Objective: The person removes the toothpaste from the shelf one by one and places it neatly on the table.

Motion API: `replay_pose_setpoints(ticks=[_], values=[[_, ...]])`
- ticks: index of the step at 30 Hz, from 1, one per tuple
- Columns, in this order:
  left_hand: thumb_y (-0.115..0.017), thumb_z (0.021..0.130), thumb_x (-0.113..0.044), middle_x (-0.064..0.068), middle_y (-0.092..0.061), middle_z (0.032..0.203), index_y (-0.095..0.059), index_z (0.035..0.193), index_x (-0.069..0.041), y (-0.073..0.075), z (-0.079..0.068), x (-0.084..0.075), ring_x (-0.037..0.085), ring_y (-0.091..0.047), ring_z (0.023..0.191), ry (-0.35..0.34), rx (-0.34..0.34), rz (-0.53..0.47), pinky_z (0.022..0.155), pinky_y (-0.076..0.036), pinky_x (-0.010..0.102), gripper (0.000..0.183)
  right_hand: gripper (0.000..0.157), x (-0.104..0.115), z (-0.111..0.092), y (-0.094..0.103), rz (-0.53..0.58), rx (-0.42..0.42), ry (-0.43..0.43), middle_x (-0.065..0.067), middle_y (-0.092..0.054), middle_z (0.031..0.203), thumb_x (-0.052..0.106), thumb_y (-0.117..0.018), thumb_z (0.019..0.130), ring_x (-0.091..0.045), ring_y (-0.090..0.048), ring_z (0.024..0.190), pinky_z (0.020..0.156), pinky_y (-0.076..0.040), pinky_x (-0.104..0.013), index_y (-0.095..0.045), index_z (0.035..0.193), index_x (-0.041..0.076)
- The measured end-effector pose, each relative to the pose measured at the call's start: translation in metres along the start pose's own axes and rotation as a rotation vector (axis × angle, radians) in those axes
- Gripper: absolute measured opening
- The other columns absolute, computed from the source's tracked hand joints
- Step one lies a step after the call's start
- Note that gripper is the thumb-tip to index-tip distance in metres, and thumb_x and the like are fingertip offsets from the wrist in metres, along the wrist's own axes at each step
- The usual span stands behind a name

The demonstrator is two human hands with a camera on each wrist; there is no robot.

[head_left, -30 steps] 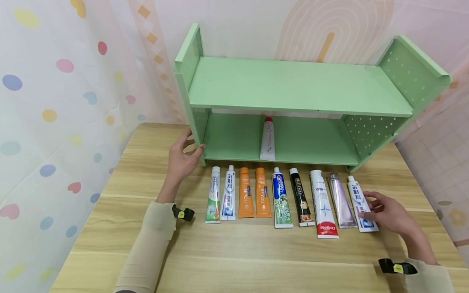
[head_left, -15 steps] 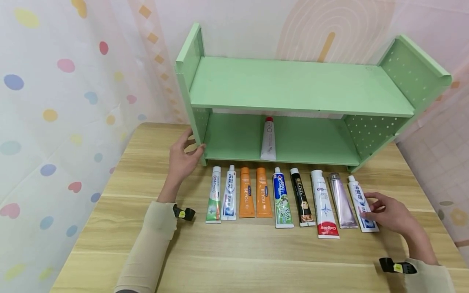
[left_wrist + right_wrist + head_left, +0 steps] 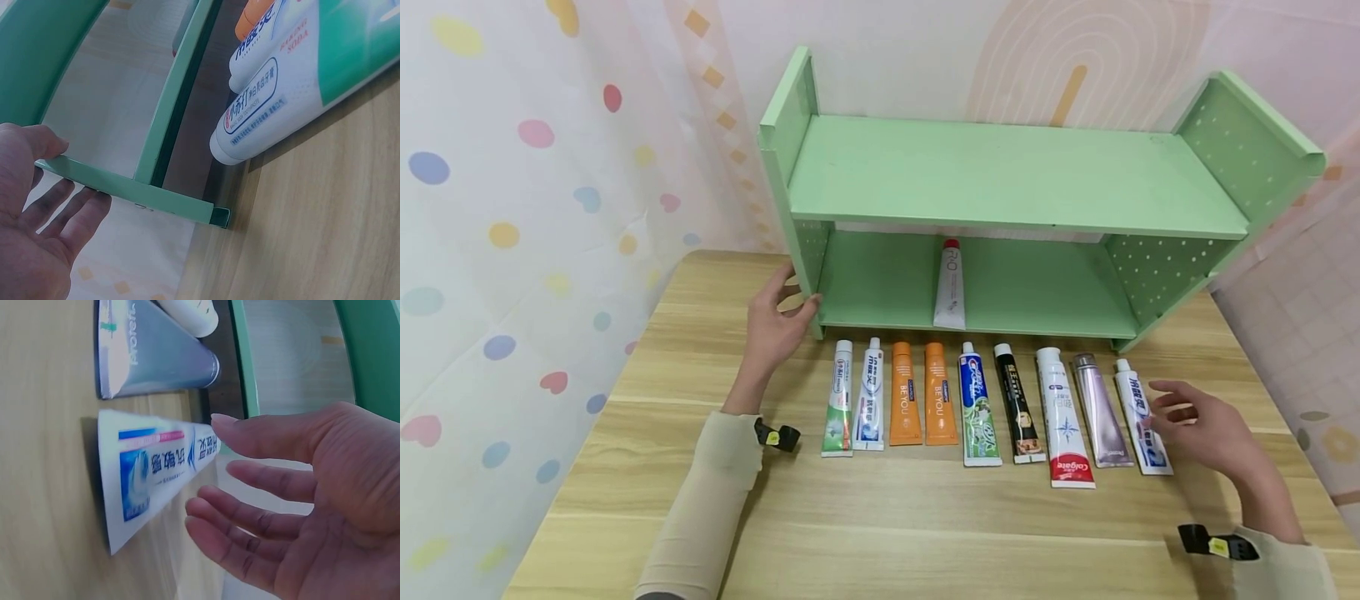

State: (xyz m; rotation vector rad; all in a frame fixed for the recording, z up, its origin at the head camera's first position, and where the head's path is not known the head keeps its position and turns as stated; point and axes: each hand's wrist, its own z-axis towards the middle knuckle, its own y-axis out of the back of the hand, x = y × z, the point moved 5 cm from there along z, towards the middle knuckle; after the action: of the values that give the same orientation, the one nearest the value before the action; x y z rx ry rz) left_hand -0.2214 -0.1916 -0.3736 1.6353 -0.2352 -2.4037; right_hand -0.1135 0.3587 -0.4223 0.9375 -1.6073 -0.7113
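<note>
My left hand grips the left side panel of a green two-tier shelf, thumb and fingers on opposite faces in the left wrist view. At the right end of a row of tubes lies a white and blue toothpaste tube. My right hand hovers over its right side with loosely bent fingers and holds nothing. The right wrist view shows the thumb near the tube's cap end; whether it touches cannot be told. A mauve tube lies just left of that tube.
Along the shelf's front lie a Colgate tube, a black tube, a blue-green Crest tube, two orange tubes, a second white and blue tube and a green-white tube. A red-capped tube leans on the lower tier.
My right hand has let go of the rightmost toothpaste tube and risen slightly, its fingers spreading. That tube sits a touch straighter. The left hand stays on the shelf panel.
</note>
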Motion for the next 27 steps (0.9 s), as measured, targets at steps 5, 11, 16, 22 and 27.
replay_pose_setpoints(ticks=[5,11,16,22,27], values=[[-0.064,0.094,0.006,0.032,-0.048,0.147,-0.044,0.152,0.002,0.001,-0.001,0.001,0.052,-0.059,0.124,0.012,0.005,-0.003,0.092,-0.062,0.028,0.061,0.062,0.011,0.001,0.0,0.031,-0.062,0.066,-0.035,-0.058,0.132,0.026,-0.071,0.098,-0.051,-0.063,0.11,0.074,-0.062,-0.028,-0.047,0.147,-0.004],[-0.064,0.094,0.005,0.032,-0.048,0.148,-0.044,0.153,0.001,0.001,0.0,0.002,0.051,-0.058,0.125,0.022,0.012,-0.01,0.095,-0.061,0.032,0.062,0.062,0.026,0.005,-0.001,0.091,-0.124,0.141,-0.034,-0.056,0.134,0.021,-0.072,0.097,-0.051,-0.063,0.112,0.07,-0.051,-0.007,-0.046,0.148,-0.002],[-0.064,0.094,0.005,0.032,-0.048,0.148,-0.044,0.153,0.001,0.001,0.0,0.003,0.051,-0.059,0.125,0.02,0.009,-0.014,0.095,-0.061,0.033,0.062,0.067,0.04,0.006,-0.001,0.116,-0.16,0.201,-0.033,-0.054,0.138,0.021,-0.073,0.096,-0.053,-0.061,0.115,0.076,-0.06,-0.015,-0.043,0.151,-0.001],[-0.064,0.094,0.006,0.032,-0.048,0.147,-0.043,0.153,0.001,0.0,0.0,0.003,0.052,-0.058,0.125,0.022,0.006,-0.018,0.095,-0.061,0.034,0.062,0.076,0.056,0.009,-0.001,0.148,-0.191,0.26,-0.032,-0.053,0.141,0.02,-0.075,0.095,-0.054,-0.059,0.117,0.086,-0.065,-0.025,-0.035,0.156,0.0],[-0.064,0.094,0.005,0.031,-0.048,0.147,-0.044,0.152,0.002,0.0,0.0,0.003,0.052,-0.058,0.125,0.024,0.004,-0.013,0.095,-0.061,0.034,0.062,0.081,0.069,0.013,-0.003,0.211,-0.199,0.291,-0.029,-0.053,0.141,0.019,-0.075,0.095,-0.053,-0.059,0.119,0.091,-0.056,-0.011,-0.03,0.16,0.004]])
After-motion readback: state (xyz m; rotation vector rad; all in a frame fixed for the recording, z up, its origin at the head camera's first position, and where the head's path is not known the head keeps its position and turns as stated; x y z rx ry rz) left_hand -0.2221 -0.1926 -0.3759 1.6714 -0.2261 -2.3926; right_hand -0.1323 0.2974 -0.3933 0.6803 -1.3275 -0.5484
